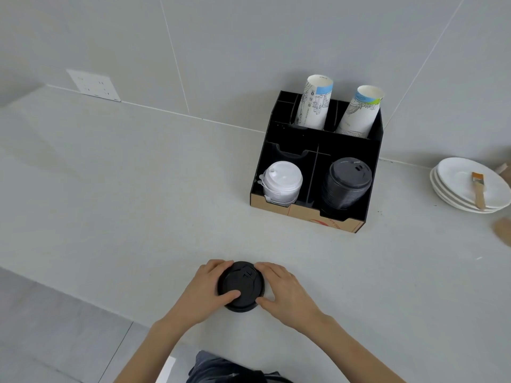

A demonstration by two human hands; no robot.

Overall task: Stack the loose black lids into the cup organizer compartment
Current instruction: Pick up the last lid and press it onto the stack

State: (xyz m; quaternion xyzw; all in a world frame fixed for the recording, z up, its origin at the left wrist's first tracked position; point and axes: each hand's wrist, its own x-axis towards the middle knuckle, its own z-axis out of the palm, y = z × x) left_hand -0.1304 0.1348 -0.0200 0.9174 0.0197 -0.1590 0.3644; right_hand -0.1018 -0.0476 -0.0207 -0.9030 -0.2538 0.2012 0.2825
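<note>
A small pile of loose black lids rests on the pale counter near its front edge. My left hand cups the pile's left side, thumb lying on top. My right hand presses against its right side. Both hands grip the pile together. Farther back stands the black cup organizer. Its front right compartment holds a tall stack of black lids. The front left compartment holds a stack of white lids. Two stacks of printed paper cups lean in the rear compartments.
White plates are stacked at the right edge with a wooden-handled brush lying on them. A wall socket sits at the back left. The counter's front edge runs diagonally at lower left, floor beyond it.
</note>
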